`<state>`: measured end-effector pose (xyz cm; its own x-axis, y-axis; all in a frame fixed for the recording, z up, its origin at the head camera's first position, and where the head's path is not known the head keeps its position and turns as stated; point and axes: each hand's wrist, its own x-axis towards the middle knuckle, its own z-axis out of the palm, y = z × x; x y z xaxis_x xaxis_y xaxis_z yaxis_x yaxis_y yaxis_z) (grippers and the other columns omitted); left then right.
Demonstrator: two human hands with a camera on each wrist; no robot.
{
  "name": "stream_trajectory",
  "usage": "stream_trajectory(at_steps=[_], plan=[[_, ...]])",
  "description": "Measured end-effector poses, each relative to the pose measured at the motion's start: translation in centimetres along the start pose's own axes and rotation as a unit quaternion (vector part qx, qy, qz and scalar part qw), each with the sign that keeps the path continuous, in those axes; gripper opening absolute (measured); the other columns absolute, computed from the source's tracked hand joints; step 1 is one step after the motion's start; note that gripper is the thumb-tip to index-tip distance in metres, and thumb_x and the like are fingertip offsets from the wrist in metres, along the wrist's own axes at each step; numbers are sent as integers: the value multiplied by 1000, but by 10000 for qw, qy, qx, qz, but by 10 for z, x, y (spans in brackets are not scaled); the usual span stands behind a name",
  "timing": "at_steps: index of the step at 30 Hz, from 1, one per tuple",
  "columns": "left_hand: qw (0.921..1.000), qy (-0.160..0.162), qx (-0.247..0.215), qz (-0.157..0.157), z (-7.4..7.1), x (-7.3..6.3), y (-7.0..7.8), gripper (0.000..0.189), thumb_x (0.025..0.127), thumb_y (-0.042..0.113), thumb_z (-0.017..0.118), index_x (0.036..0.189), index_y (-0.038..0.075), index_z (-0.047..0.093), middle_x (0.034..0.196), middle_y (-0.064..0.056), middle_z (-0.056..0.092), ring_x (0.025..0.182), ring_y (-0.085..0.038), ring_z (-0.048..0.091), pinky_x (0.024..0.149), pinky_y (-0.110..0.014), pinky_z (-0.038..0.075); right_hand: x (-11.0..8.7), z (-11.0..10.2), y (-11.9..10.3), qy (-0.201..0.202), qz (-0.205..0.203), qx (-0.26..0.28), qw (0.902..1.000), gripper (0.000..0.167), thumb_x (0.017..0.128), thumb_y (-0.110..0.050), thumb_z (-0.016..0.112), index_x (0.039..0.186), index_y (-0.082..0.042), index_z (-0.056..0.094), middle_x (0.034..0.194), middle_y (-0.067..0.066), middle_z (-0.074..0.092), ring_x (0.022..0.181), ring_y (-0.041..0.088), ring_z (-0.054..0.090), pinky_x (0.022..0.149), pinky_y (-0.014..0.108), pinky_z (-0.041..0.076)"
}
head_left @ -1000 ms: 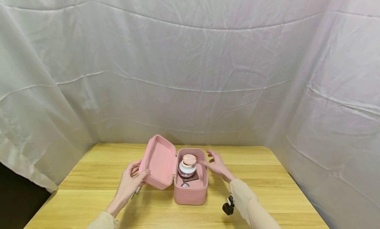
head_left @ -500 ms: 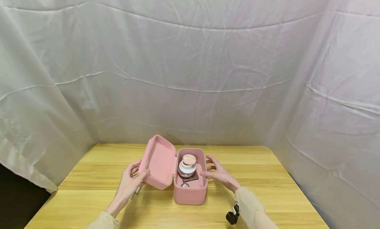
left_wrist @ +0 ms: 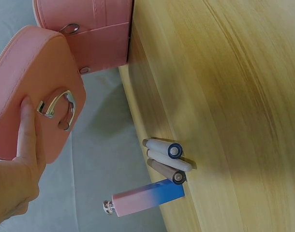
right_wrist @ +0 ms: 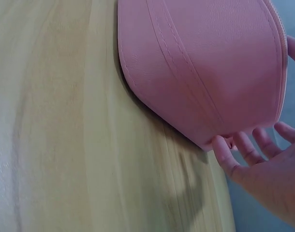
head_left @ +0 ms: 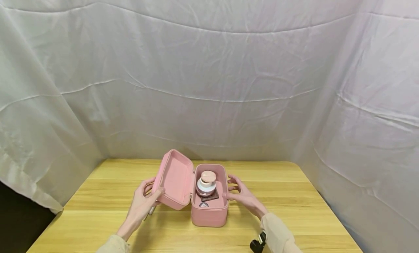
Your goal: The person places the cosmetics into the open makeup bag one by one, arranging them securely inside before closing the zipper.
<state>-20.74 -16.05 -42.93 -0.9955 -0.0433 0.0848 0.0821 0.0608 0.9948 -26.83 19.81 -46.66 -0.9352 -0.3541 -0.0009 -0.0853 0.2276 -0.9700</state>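
The step in hand looks like handling the lid (head_left: 176, 177) of the pink case (head_left: 209, 217), which stands open at the lower centre of the head frame: the left hand (head_left: 145, 199) pinches the lid's edge. The right hand (head_left: 243, 197) has fingers and thumb apart about the right wall; whether they grip, I cannot tell. The next move probably calls for steadying the case as the lid swings. Only the head view shows the contents, including a white jar (head_left: 205, 188) and dark compact (head_left: 212, 197); only the left wrist view shows the metal handle (left_wrist: 53, 103) and, at lower centre, a pink-and-blue tube (left_wrist: 142, 198)
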Motion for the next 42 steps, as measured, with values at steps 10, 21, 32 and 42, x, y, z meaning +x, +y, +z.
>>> stream_trajectory(at_steps=[10,21,32,42], plan=[[10000,9,15,13,0,0,0,61,96,9,64,148,-4,34,146,-32,46,97,0,66,79,-25,62,-6,2,-3,-147,-149,-40,9998,84,90,-17,73,158,-9,24,155,23,33,134,40,42,98,32,45],[10000,76,49,41,1,0,0,61,96,8,64,148,-4,36,145,-32,48,98,-1,66,79,-25,62,-12,12,0,141,-168,87,9997,79,90,-17,71,156,-5,28,156,23,37,136,41,42,100,32,46],[9999,119,69,42,1,0,1,59,96,10,65,147,-3,38,143,-30,50,105,-14,68,81,-26,62,-19,18,2,193,-488,221,9984,73,94,-10,65,155,3,27,159,30,31,138,48,38,99,30,47],[10000,-9,49,76,14,3,0,60,95,12,67,146,-1,39,142,-30,52,119,-33,64,83,-29,63,-20,7,10,491,-612,164,9968,70,94,-5,62,155,6,28,159,30,31,134,39,45,94,20,49]])
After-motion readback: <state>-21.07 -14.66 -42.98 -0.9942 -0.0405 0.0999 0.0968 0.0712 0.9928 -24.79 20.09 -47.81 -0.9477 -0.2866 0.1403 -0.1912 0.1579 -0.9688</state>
